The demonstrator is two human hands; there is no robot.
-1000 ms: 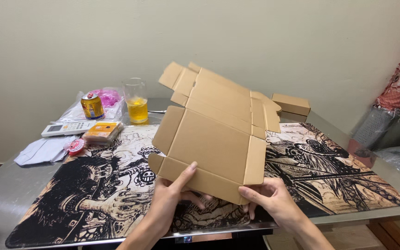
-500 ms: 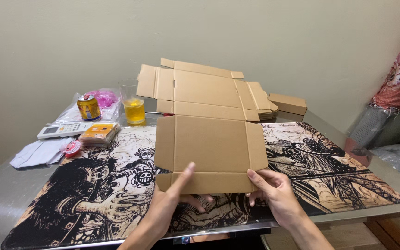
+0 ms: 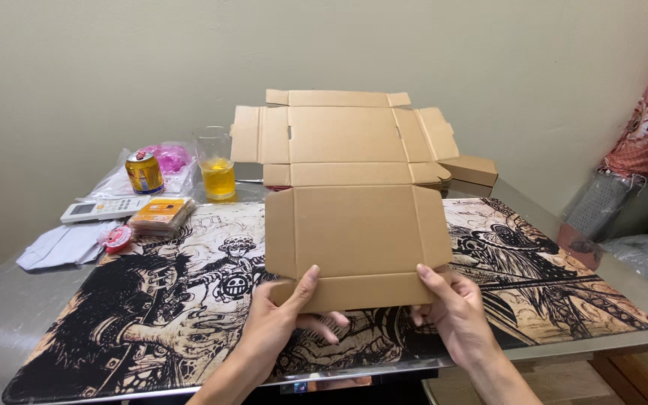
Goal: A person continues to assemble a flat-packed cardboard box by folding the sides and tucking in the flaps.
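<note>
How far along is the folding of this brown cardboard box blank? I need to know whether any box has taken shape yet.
Done: the flat brown cardboard box blank is opened out, creases and flaps showing. In hand: the left hand and right hand grip its near edge flap, holding the sheet above the printed black-and-tan table mat. Left: no side wall stands and no flap is tucked, so nearly all the folding remains.

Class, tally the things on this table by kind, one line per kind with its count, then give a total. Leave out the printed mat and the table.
Flat cardboard box blank, held by left hand and right hand: 1
Small cardboard box: 1
Drinks can: 1
Glass of yellow drink: 1
Remote control: 1
Orange packet: 1
Plastic bag: 1
Total: 7
</note>
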